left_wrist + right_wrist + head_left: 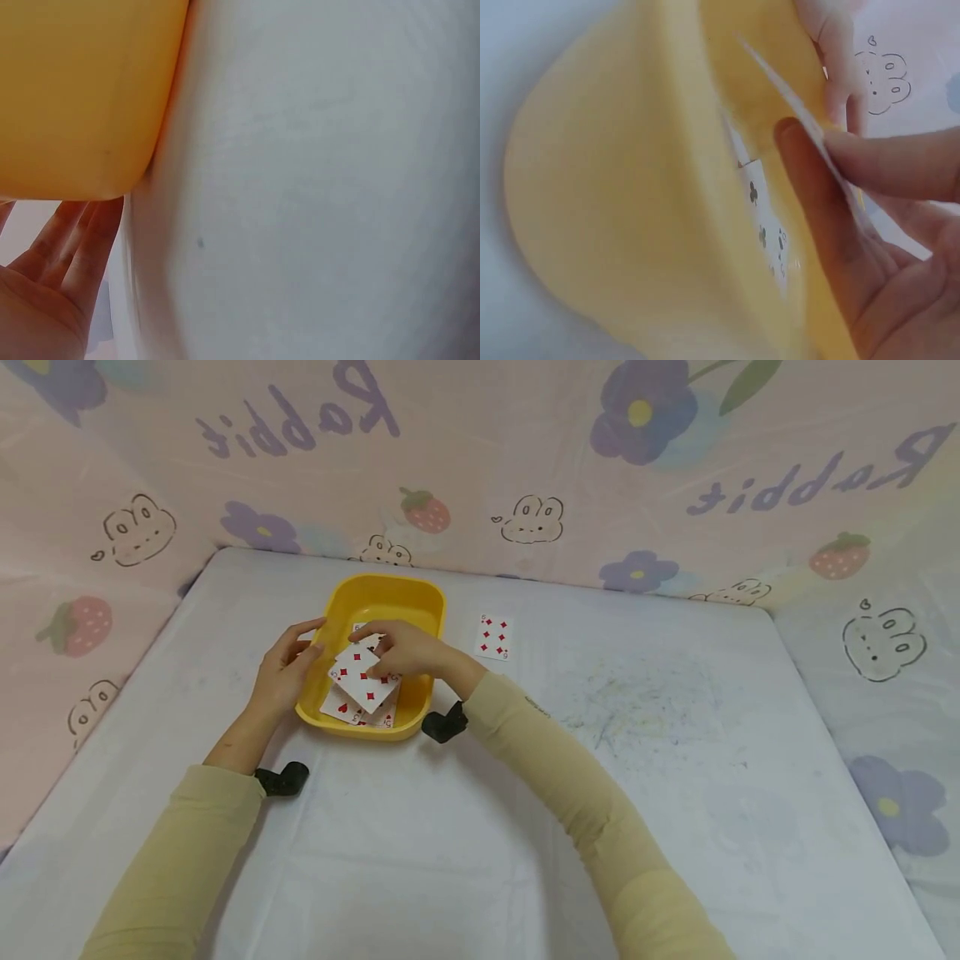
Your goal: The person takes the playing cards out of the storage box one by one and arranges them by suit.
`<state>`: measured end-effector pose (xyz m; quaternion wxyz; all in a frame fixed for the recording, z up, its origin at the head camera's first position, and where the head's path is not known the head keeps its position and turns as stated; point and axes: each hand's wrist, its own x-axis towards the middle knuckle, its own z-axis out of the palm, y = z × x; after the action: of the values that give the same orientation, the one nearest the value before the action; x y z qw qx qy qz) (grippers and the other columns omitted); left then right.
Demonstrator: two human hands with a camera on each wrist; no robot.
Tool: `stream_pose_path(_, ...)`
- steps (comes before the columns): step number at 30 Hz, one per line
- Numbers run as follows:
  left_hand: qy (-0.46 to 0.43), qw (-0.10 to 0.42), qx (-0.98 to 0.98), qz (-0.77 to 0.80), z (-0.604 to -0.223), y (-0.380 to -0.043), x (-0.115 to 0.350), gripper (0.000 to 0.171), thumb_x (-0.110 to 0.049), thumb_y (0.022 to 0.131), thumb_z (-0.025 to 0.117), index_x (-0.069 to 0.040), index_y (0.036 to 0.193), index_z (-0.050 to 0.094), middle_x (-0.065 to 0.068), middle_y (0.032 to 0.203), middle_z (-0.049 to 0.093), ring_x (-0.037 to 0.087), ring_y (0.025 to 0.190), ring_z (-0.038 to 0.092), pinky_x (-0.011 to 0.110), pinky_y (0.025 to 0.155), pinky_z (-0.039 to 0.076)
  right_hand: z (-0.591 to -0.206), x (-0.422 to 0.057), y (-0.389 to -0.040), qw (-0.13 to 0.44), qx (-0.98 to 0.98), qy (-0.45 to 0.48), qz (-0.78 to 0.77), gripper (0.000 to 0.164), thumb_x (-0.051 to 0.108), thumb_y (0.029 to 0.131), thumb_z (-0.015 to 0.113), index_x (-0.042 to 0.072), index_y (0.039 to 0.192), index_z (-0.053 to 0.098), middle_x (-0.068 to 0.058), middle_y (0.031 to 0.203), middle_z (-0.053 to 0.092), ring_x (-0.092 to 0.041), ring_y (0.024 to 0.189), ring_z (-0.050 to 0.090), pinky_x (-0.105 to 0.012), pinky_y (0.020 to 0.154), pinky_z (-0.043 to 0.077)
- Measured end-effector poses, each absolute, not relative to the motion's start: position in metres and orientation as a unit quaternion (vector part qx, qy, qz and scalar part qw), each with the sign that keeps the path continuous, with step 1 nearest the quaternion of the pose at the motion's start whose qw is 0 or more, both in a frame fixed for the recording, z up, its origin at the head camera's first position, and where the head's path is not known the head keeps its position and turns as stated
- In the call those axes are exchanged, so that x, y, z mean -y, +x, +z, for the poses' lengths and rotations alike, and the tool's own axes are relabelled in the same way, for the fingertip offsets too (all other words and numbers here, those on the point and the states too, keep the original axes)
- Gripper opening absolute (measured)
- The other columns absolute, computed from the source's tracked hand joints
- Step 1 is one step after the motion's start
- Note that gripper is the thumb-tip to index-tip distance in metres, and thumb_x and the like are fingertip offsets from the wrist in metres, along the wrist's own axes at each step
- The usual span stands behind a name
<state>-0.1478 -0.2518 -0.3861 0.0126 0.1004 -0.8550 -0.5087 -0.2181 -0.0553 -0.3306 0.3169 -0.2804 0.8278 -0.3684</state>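
A yellow plastic tub stands on the white-covered table, with several playing cards lying loosely in it. My right hand reaches over the tub and pinches a five of diamonds playing card. In the right wrist view this card appears edge-on between thumb and finger, above a club card. Heart cards show beneath it in the head view. My left hand touches the tub's left side. Its fingers lie fairly straight against the outer wall in the left wrist view.
A six of diamonds card lies face up on the table, right of the tub. Faint scribble-like marks show on the cloth farther right. A printed curtain rises behind the table's back edge. Black wrist mounts hang near both sleeves.
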Motion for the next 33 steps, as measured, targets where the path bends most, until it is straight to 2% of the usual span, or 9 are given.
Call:
stream_pose_path(2,0.099,0.014,0.855,-0.510,-0.386,-0.148,0.252,0.046,-0.038,0.102,0.037,-0.030,0.148,0.036,0.022,0.137,0.046,0.035,0.118,0.046,0.050,0.104,0.040,-0.333,0.053,-0.220,0.314,-0.825,-0.265,-0.388,0.056,0.010,0.087,0.068,0.018,0.139,0.049,-0.006,0.099,0.056,-0.015,0.080,0.051,-0.018,0.067,0.045)
stream_pose_path(6,0.093,0.021,0.855,-0.510,-0.388,-0.149,0.252,0.046,-0.037,0.102,0.038,-0.029,0.147,0.037,0.021,0.135,0.048,0.031,0.114,0.047,0.035,0.095,0.044,-0.336,0.046,-0.222,0.288,-0.819,-0.226,-0.441,0.059,0.010,0.084,0.071,0.018,0.139,0.049,-0.005,0.091,0.050,-0.014,0.074,0.049,-0.018,0.063,0.042)
stream_pose_path(9,0.089,0.025,0.856,-0.509,-0.388,-0.148,0.253,0.046,-0.036,0.102,0.039,-0.028,0.147,0.038,0.021,0.133,0.050,0.029,0.111,0.047,0.025,0.087,0.042,-0.337,0.037,-0.223,0.261,-0.809,-0.188,-0.492,0.056,0.008,0.082,0.072,0.017,0.134,0.053,-0.007,0.095,0.052,-0.015,0.074,0.053,-0.019,0.064,0.047)
stream_pose_path(13,0.091,0.028,0.858,-0.505,-0.387,-0.147,0.253,0.045,-0.037,0.102,0.038,-0.028,0.146,0.039,0.020,0.132,0.050,0.026,0.109,0.046,0.020,0.084,0.041,-0.340,0.024,-0.227,0.235,-0.787,-0.147,-0.551,0.052,0.007,0.082,0.073,0.015,0.130,0.055,-0.009,0.095,0.060,-0.018,0.075,0.060,-0.025,0.069,0.055)
stream_pose_path(18,0.096,0.027,0.858,-0.503,-0.387,-0.147,0.253,0.044,-0.036,0.102,0.038,-0.030,0.146,0.039,0.019,0.132,0.050,0.024,0.107,0.047,0.018,0.082,0.041,-0.344,0.005,-0.231,0.207,-0.769,-0.129,-0.591,0.049,0.008,0.083,0.072,0.013,0.128,0.054,-0.009,0.086,0.065,-0.019,0.073,0.064,-0.032,0.071,0.057)
stream_pose_path(23,0.095,0.024,0.858,-0.504,-0.387,-0.147,0.254,0.045,-0.037,0.102,0.038,-0.030,0.146,0.038,0.020,0.133,0.049,0.025,0.107,0.047,0.018,0.082,0.042,-0.346,-0.014,-0.231,0.179,-0.770,-0.135,-0.597,0.046,0.008,0.084,0.071,0.011,0.127,0.053,-0.012,0.086,0.068,-0.018,0.074,0.065,-0.037,0.073,0.057)
stream_pose_path(29,0.088,0.026,0.858,-0.505,-0.388,-0.148,0.255,0.045,-0.037,0.102,0.038,-0.030,0.146,0.039,0.020,0.132,0.049,0.023,0.105,0.047,0.016,0.081,0.042,-0.344,-0.038,-0.227,0.143,-0.781,-0.124,-0.596,0.043,0.009,0.085,0.071,0.010,0.125,0.055,-0.011,0.083,0.068,-0.017,0.074,0.063,-0.031,0.072,0.056)
stream_pose_path(33,0.092,0.024,0.857,-0.506,-0.388,-0.148,0.254,0.045,-0.037,0.102,0.038,-0.031,0.146,0.039,0.020,0.131,0.049,0.022,0.104,0.048,0.014,0.080,0.042,-0.347,-0.054,-0.223,0.142,-0.783,-0.118,-0.595,0.044,0.009,0.085,0.070,0.008,0.126,0.054,-0.007,0.080,0.067,-0.017,0.075,0.063,-0.031,0.076,0.056)
